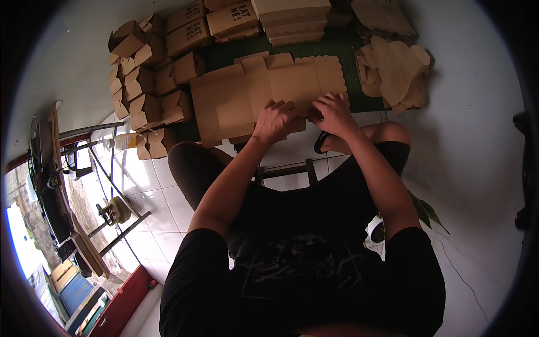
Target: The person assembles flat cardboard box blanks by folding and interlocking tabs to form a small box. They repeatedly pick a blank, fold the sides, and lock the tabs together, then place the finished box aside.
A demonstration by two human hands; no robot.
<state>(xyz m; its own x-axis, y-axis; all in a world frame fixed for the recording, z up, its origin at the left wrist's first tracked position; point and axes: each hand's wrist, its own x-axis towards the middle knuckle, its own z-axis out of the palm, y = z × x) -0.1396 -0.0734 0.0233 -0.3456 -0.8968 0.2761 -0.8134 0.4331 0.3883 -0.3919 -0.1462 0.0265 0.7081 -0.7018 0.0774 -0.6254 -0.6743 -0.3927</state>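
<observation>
At the near edge of a flat brown carton blank (261, 84): left hand (274, 121) and right hand (335, 114), fingers curled, both against the cardboard; whether they pinch it cannot be told. Blank lies unfolded on the green-topped table (227, 53), long axis left to right, scalloped end pointing right and slightly away. Left: small folded boxes (140, 83). Beyond: stacked cartons (293, 19). Right: flat cardboard pieces (397, 70).

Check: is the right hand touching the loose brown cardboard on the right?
Apart: the head view shows green surface between the right hand and the loose brown cardboard.
</observation>
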